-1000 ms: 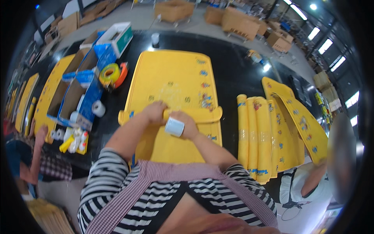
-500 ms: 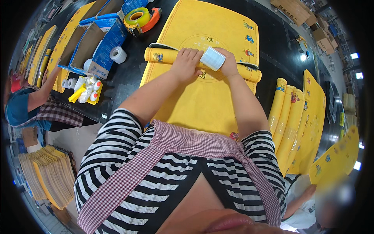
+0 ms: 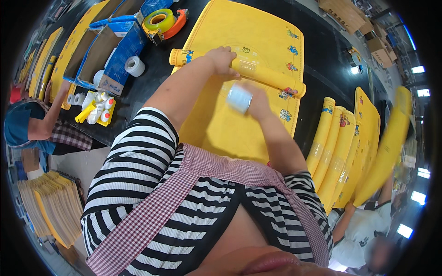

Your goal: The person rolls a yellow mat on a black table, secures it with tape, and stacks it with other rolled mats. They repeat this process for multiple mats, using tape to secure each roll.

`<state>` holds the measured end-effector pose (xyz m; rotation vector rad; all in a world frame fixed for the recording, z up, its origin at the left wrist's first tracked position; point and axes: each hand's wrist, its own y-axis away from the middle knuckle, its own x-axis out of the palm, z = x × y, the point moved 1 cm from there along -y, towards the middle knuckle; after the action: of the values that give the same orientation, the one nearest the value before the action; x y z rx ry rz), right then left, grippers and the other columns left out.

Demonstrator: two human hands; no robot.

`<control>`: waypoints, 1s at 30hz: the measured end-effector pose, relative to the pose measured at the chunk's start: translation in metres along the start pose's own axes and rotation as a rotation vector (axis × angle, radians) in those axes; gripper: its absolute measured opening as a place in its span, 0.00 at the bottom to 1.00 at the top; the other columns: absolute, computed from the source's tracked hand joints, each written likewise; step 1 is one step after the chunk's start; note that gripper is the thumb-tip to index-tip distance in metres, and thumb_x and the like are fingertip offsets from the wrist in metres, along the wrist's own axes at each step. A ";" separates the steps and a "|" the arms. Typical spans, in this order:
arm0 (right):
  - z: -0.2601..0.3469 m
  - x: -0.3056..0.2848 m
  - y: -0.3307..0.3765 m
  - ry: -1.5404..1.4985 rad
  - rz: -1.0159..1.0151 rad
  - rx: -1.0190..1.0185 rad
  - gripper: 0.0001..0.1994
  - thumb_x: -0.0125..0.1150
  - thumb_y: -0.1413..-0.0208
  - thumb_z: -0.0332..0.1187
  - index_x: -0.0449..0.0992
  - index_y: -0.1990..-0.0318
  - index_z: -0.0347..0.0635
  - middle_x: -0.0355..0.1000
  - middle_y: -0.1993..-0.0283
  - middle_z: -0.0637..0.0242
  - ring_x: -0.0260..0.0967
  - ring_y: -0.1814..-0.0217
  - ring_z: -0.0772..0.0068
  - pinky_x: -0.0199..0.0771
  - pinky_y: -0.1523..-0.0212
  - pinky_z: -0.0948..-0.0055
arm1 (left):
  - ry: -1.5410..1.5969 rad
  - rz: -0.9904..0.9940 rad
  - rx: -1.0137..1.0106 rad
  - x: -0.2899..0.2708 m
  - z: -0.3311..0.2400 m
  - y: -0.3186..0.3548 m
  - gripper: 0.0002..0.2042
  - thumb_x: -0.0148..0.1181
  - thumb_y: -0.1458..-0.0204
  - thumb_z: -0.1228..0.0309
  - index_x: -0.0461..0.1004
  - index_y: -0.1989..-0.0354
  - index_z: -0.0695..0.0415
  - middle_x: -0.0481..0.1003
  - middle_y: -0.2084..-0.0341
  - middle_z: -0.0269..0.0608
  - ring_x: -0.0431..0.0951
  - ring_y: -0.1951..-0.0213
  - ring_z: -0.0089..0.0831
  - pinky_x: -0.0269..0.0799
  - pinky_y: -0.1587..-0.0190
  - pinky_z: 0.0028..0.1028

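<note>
A rolled yellow mat [image 3: 271, 79] with small printed figures lies crosswise over a flat yellow mat [image 3: 239, 27] in front of me. My left hand [image 3: 222, 61] holds the roll near its middle, its fingers over the top and its thumb on the near side. Closer to my body, my right hand [image 3: 258, 102] grips a white roll of what looks like labels or tape [image 3: 239, 98], smeared by motion. That hand is off the rolled mat, above the flat one.
Left are a tape dispenser [image 3: 162, 24], blue cardboard boxes [image 3: 120, 57], a white roll [image 3: 135, 66] and a yellow tray of bottles [image 3: 105, 120]. Several rolled mats [image 3: 322, 133] lie right. One co-worker [image 3: 23, 124] stands left; another, lower right, holds a yellow mat [image 3: 386, 147].
My right hand has left the rolled mat and come toward me with the white roll. The dark edges behind the mat roll no longer show. The right co-worker's mat has turned more upright.
</note>
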<state>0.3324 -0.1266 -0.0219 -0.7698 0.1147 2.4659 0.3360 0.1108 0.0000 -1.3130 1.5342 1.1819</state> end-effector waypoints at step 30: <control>0.003 -0.174 0.293 0.931 -0.454 0.804 0.16 0.64 0.46 0.36 0.87 0.50 0.58 0.44 0.16 0.52 0.52 0.21 0.44 0.54 0.25 0.49 | 0.512 -0.101 0.293 0.086 -0.106 0.242 0.21 0.62 0.42 0.75 0.74 0.39 0.58 0.73 0.39 0.53 0.72 0.36 0.52 0.69 0.34 0.42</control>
<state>0.2955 -0.4574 0.0531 -1.2833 1.0520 1.2801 0.0842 -0.0058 -0.0161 -1.5381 1.8854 0.5463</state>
